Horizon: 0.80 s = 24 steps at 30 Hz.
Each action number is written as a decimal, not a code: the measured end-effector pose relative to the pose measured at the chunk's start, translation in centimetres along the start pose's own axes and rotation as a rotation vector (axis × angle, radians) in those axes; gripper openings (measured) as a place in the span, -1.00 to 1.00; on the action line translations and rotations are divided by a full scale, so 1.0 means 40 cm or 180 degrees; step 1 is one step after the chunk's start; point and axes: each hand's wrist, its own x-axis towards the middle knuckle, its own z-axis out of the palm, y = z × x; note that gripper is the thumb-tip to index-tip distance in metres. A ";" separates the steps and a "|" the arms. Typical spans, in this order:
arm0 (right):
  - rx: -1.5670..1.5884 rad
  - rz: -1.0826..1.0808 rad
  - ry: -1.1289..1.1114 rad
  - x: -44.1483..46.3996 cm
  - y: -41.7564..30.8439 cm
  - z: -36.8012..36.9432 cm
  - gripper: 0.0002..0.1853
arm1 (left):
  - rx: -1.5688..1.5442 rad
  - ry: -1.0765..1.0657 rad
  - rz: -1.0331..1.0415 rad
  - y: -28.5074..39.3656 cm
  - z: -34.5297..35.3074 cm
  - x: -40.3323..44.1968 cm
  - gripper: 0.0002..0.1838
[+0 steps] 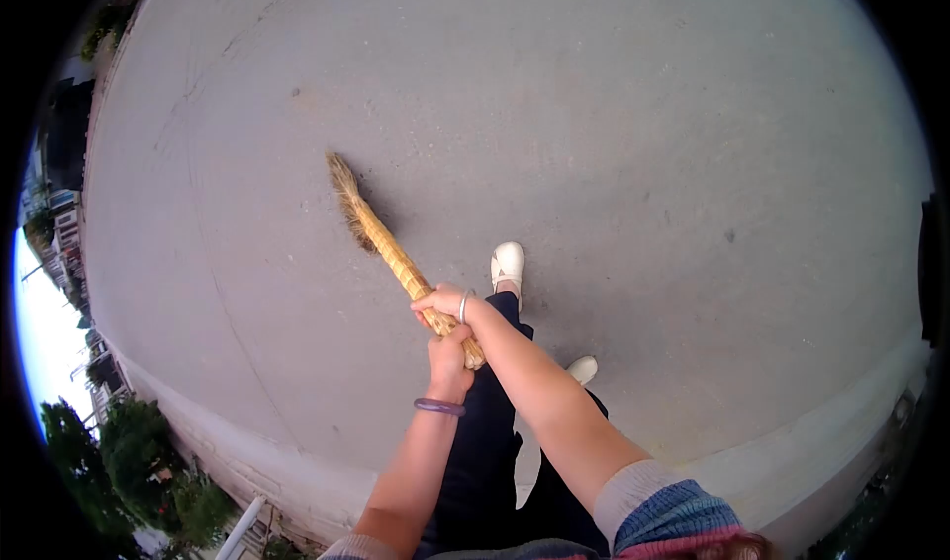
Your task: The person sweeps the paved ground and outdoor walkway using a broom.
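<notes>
A straw broom (pixel 396 259) slants up and to the left from my hands, its frayed bristles near the concrete ground. My right hand (pixel 444 304), with a silver bangle at the wrist, wraps round the handle. Just below it my left hand (pixel 451 358), with a purple bangle, grips the handle near its end. The two hands are close together. Some fingers of both are hidden behind the handle.
Grey concrete ground (pixel 643 115) with thin cracks spreads around me. My white shoes (pixel 508 262) stand right of the broom. Green bushes (pixel 139 451) and a white pipe (pixel 240 528) are at the lower left, buildings at the far left.
</notes>
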 end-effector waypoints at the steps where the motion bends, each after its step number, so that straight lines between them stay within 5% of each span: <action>1: 0.0327 -0.0307 -0.0022 -0.029 0.018 -0.059 -0.81 | 0.0351 -0.0144 -0.0089 -0.004 0.028 -0.003 -0.87; 2: 0.0839 -0.0496 0.0216 -0.149 -0.007 -0.087 -0.82 | 0.0557 -0.0336 0.0073 -0.049 0.081 -0.032 -0.91; 5: 0.1811 -0.1053 0.1529 -0.425 0.044 -0.190 -0.79 | 0.2469 -0.0983 -0.0126 -0.182 0.172 -0.108 -0.62; 8: 0.2611 -0.1751 0.2743 -0.661 0.041 -0.263 -0.85 | 0.2449 -0.2025 -0.1108 -0.134 0.359 -0.203 -0.73; 11: 0.2667 -0.2295 0.3481 -0.749 -0.057 -0.302 -0.86 | 0.2337 -0.2650 -0.1323 -0.068 0.489 -0.183 -0.74; 15: 0.2485 -0.2761 0.2821 -0.838 -0.091 -0.248 -0.79 | 0.3300 -0.2141 0.0082 -0.081 0.501 -0.324 -0.67; 19: 0.1754 -0.2097 0.1348 -0.686 -0.288 -0.247 -0.73 | 0.2992 -0.0962 0.1162 0.012 0.544 -0.271 -0.72; 22: 0.0952 -0.1617 0.1024 -0.574 -0.438 -0.352 -0.77 | 0.1886 -0.1414 0.0867 0.053 0.640 -0.110 -0.71; 24: 0.0934 -0.1584 0.1128 -0.695 -0.395 -0.363 -0.76 | 0.2016 -0.1512 0.0765 -0.004 0.680 -0.207 -0.71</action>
